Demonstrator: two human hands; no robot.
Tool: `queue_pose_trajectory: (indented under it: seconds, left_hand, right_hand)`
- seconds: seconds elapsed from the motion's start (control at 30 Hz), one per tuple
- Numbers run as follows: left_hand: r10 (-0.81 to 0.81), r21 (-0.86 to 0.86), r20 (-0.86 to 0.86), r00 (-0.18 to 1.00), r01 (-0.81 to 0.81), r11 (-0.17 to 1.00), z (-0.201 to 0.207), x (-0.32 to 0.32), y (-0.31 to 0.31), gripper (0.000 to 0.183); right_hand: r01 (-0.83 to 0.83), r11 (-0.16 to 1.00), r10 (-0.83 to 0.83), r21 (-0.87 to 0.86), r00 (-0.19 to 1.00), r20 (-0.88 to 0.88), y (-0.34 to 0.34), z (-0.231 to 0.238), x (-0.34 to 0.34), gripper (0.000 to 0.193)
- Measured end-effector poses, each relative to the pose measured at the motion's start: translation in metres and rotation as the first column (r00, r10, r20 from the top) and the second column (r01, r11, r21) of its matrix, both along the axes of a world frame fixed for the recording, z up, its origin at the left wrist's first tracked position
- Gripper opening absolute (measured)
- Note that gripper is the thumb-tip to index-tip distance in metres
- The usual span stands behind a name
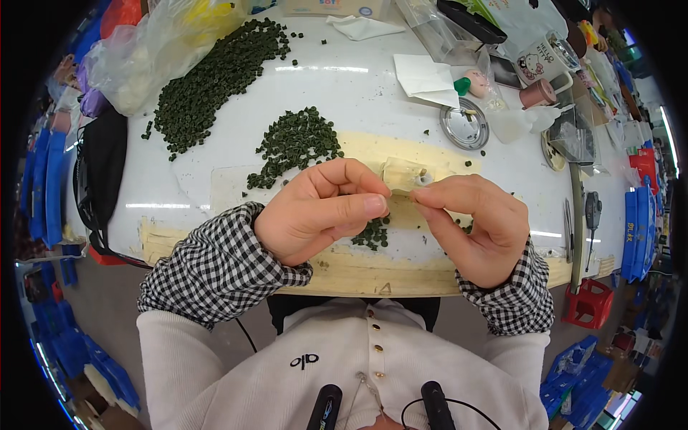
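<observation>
My left hand [315, 211] is over the near middle of the table, its thumb and forefinger pressed together. My right hand [480, 222], just to its right, also pinches thumb against forefinger. Whatever lies between the fingertips is too small to name. Behind the fingertips sits a pale yellow block [400, 172] with a small whitish peg [424, 178] at its right end. A heap of small dark green pieces [297, 143] lies beyond my left hand. More loose green pieces [371, 235] are scattered between and under the hands.
A much larger green heap [215, 86] spreads at the far left beside a clear plastic bag [136, 72]. At the right are a round metal lid [464, 127], white tissues [424, 77], a mug [541, 61], tweezers [568, 229] and a dark-handled tool [592, 211].
</observation>
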State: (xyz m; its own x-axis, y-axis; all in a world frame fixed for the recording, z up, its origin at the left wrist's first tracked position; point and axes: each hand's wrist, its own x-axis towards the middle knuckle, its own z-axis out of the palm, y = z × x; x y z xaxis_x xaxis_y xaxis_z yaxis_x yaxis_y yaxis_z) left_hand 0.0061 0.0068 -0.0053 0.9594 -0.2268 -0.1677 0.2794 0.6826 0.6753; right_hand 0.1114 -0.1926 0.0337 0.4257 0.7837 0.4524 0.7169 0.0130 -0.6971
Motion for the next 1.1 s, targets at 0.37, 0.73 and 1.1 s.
queue_pose_trajectory:
  seconds: [0.37,0.73,1.1]
  left_hand:
    - [0.037,-0.044,0.037,0.999,-0.036,0.998,-0.008,-0.002,-0.001,0.023]
    - [0.07,0.197,0.006,0.998,-0.07,0.978,-0.008,-0.004,-0.007,0.012]
    - [0.063,0.155,0.0,0.998,-0.062,0.986,-0.008,-0.005,-0.003,0.008]
  right_hand:
    - [-0.025,1.0,0.025,0.003,0.99,-0.136,0.004,-0.002,-0.004,0.018]
    - [-0.01,1.0,0.003,-0.025,0.957,-0.291,0.006,-0.008,-0.01,0.013]
    - [0.031,1.0,-0.024,0.004,0.849,-0.527,0.008,-0.015,-0.019,0.012]
